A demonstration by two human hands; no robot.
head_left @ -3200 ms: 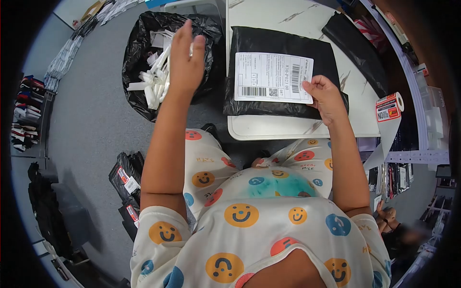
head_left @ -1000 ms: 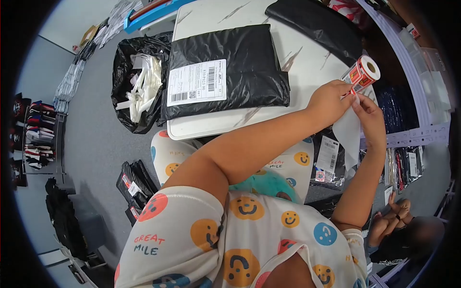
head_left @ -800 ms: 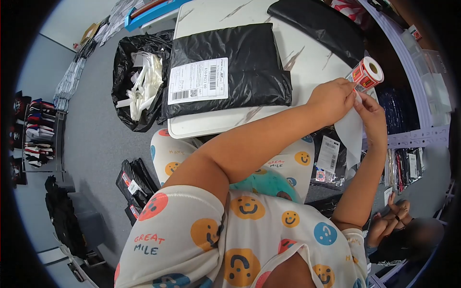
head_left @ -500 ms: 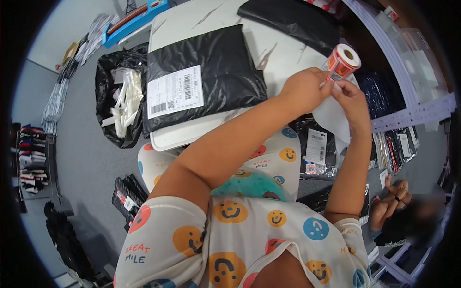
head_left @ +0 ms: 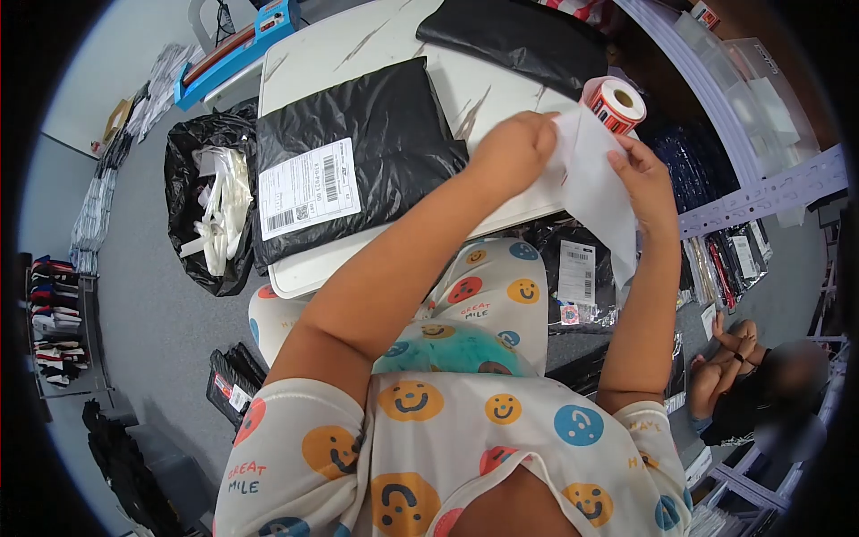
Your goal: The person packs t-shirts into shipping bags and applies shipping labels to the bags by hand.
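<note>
A roll of red labels [head_left: 617,106] sits at the right edge of the table, and a long white backing strip [head_left: 601,199] hangs down from it. My right hand [head_left: 648,186] pinches the strip's right side, just below the roll. To the left of the strip is my left hand [head_left: 517,150], its fingers curled closed by the strip's upper edge; what they hold is hidden. A black plastic mailer bag [head_left: 385,112] with a white shipping label [head_left: 309,188] lies on the table, left of my left hand.
Another black bag [head_left: 514,40] lies at the table's [head_left: 358,31] far side. A black-lined bin [head_left: 192,161] with white scraps stands to the left. Packed parcels [head_left: 577,273] lie below the right table edge. Another person [head_left: 761,385] sits at the lower right, beside shelving.
My left hand has moved left, away from the roll and my right hand. The white strip now spreads wider between the hands. The view has shifted slightly.
</note>
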